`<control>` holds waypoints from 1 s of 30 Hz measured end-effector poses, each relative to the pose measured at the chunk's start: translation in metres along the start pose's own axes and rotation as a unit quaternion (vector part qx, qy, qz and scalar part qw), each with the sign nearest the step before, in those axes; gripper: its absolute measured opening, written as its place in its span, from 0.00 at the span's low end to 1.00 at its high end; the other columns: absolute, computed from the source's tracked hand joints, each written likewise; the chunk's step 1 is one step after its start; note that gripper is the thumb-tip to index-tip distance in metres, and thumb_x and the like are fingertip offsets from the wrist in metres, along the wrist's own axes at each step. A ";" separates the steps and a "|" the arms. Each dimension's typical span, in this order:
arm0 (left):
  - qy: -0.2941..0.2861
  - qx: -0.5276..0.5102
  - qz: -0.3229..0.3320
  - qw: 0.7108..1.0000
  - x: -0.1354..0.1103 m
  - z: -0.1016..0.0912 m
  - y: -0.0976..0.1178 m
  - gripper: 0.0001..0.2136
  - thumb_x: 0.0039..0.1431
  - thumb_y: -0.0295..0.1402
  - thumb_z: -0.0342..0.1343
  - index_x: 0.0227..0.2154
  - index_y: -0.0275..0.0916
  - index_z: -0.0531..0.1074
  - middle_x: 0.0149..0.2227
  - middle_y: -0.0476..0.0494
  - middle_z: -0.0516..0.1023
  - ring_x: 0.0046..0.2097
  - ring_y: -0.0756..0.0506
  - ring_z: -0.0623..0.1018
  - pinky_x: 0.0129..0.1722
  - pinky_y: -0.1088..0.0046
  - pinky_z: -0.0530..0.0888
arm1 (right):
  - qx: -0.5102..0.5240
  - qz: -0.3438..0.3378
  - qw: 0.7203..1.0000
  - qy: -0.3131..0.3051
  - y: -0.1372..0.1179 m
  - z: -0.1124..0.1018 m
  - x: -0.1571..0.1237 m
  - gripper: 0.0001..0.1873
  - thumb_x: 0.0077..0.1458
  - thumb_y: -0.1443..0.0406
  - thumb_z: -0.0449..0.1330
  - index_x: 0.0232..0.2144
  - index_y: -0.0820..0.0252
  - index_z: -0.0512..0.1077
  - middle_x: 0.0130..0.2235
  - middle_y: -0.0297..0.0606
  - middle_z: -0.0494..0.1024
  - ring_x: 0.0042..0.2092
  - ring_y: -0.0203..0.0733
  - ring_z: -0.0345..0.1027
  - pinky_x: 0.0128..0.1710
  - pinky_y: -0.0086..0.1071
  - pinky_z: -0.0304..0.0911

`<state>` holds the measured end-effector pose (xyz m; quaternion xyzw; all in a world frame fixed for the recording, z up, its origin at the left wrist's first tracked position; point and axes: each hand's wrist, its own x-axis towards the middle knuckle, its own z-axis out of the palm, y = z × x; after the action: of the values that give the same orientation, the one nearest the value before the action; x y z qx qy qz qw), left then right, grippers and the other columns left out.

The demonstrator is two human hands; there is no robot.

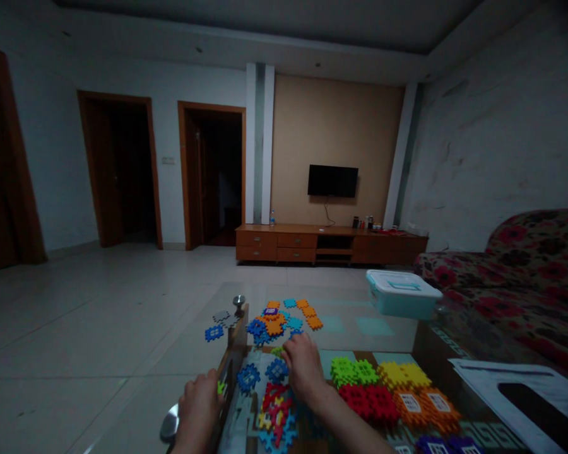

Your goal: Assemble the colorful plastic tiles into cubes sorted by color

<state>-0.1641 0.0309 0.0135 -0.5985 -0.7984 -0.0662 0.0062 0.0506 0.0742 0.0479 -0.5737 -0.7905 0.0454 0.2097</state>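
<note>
My left hand (199,403) is closed at the left edge of the glass table, its fingers curled around a lime-green interlocking block (221,387) that mostly hides behind them. Over the table's middle, my right hand (305,369) has its fingers bent downward and pressed together; whatever they grip is hidden. Just left of its fingertips lie a green block (277,351) and a dark blue block (277,370). Another blue block (248,378) rests between the two hands. Nearer to me is a heap of red and yellow blocks (275,407) on light-blue ones.
Beyond my hands lies a loose pile of orange and blue blocks (274,325). Sorted stacks of green (353,371), yellow (404,375), red (369,403) and orange blocks (426,407) stand right. A lidded teal box (402,293), papers (515,391) and a dark phone-like slab (539,410) lie farther right.
</note>
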 end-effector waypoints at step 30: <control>0.115 -0.437 0.263 0.852 0.003 0.051 0.226 0.12 0.53 0.36 0.49 0.36 0.42 0.76 0.42 0.41 0.83 0.44 0.41 0.81 0.46 0.61 0.77 | 0.035 0.275 0.961 -0.018 0.185 -0.057 -0.039 0.11 0.54 0.69 0.58 0.38 0.57 0.78 0.42 0.45 0.82 0.46 0.49 0.75 0.39 0.32 0.62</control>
<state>0.0545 0.1019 -0.0144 -0.7156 -0.4933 -0.4723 -0.1467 0.2464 0.0909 0.0309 -0.7601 -0.6041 0.1391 0.1949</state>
